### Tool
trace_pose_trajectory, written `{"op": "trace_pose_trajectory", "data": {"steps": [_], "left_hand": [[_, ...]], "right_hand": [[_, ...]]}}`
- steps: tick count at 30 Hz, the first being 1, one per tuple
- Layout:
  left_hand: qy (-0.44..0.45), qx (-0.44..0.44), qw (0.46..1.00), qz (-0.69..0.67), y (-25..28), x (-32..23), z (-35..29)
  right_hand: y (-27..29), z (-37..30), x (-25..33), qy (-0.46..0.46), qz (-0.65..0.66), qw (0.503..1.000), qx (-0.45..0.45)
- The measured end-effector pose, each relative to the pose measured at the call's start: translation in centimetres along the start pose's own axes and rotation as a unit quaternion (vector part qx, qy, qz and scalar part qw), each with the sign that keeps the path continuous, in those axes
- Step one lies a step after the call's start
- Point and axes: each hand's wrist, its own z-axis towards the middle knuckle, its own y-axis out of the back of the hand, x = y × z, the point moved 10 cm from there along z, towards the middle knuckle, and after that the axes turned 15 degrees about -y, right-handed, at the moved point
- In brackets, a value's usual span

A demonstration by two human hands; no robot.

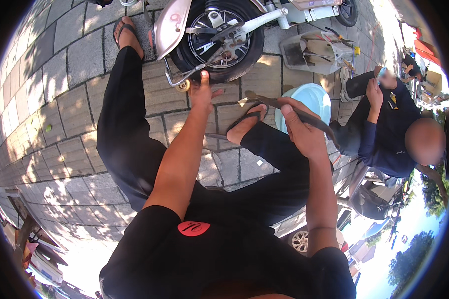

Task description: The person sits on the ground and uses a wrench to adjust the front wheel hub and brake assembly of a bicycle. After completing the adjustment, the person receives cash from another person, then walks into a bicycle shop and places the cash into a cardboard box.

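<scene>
on dappled paving (72, 57), gripping a dark tool (270, 101) in right hand (302, 128), spreading left hand (200, 94) (beside the wheel (252, 57)).

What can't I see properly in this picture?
Scooter: partly cut off by the head view's top edge.
Long dark object: gripped part covered by the right hand, head view.
Blue basin: part hidden behind that hand and object, head view.
Thing by the other person's hand: blurred and too small, head view.
</scene>
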Motion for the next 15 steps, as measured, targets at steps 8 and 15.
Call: {"op": "trace_pose_trajectory", "data": {"steps": [8,15], "left_hand": [[0.006,-0.012,0.999,0.044,1.3,0.5,1.0],[-0.019,0.001,1.0,-0.011,1.7,1.6,1.7]], "right_hand": [[-9.3,1.0,-7.2,-0.084,0.465,0.831,0.295],[-12.5,4.2,-15.8,-0.24,0.388,0.87,0.187]]}}
